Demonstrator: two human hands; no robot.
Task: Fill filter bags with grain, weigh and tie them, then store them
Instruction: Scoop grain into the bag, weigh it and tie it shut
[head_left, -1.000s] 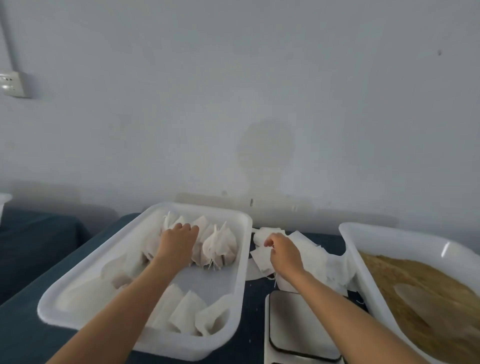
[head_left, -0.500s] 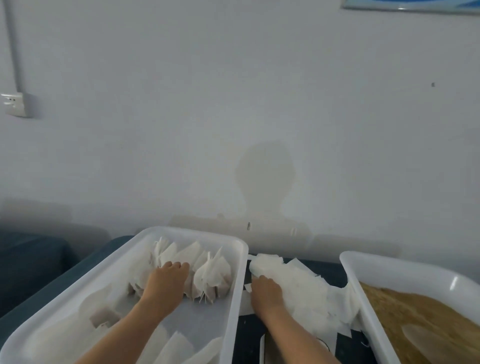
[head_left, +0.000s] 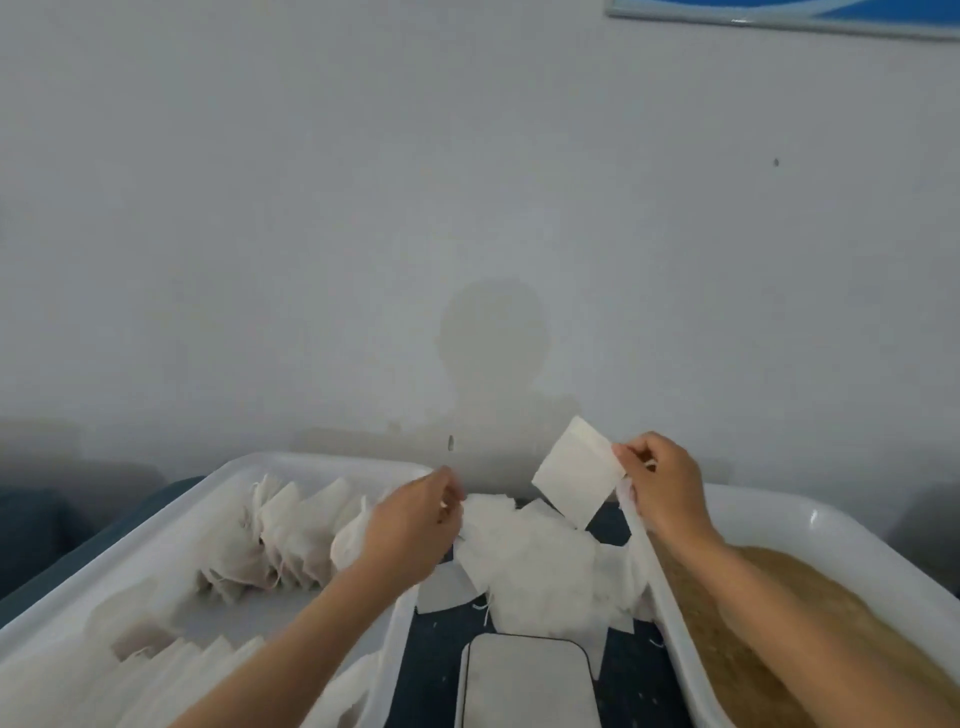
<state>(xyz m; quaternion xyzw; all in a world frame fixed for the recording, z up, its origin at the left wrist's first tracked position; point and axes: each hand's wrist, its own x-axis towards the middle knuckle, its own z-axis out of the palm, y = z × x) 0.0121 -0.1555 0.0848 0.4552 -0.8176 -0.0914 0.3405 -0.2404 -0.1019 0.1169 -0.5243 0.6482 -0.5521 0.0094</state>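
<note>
A fresh bag is being picked up here, so this looks like the very start of a new round: grab an empty one, then fill it. An empty filter bag is pinched at its edge by the right hand and held up in the air, tilted, above the loose pile of empty bags lying on the bench between the two tubs. The left hand is closed into a loose pinch just over the edge of that pile; something thin like a drawstring might be held in it, but it's too blurry to be sure.

Next the bag's mouth probably needs to be opened with both hands and carried over to the grain in the right tub, so the left hand will have to meet the bag first. The scale sits ready right below, nothing seen on it.

The held bag looks flat, white, squarish, thin and floppy, clearly not filled yet. Finished ones, bunched and tied at the top, are lined up in the left tub, with the tied bags standing in a row toward the back.
</note>
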